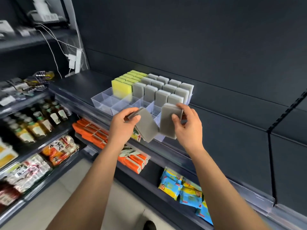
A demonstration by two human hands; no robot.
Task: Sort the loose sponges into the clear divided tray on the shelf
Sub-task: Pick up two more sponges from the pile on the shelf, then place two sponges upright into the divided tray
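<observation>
The right hand (186,125) grasps a flat grey rectangular foam sponge (168,122) near its upper end, thumb on the near face and fingers curled over the top. The sponge hangs almost upright, its long axis running 12 to 6 o'clock. It is at the near right end of the clear divided plastic tray (99,101) on the dark shelf (79,85). The closest of the standing grey sponges (175,98) is just behind it at 12 o'clock. Whether its lower end is already inside a cell I cannot tell.

The empty cells (141,103) lie at 10 o'clock from this hand and at 12 o'clock from the left hand (123,123). By my reading the right hand is nearer the open slot in the right-hand column, and a straight drop along the sponge's long axis should seat it.

The left hand pinches a second grey sponge (147,127), tilted from 11 to 5 o'clock, its lower corner touching or just beside the first sponge's bottom edge. A thin edge under the fingers may be 1 more piece; unclear.

Both sponges look matte, evenly grey and soft-edged. The yellow sponges (122,86) fill the tray's far left column.
</observation>
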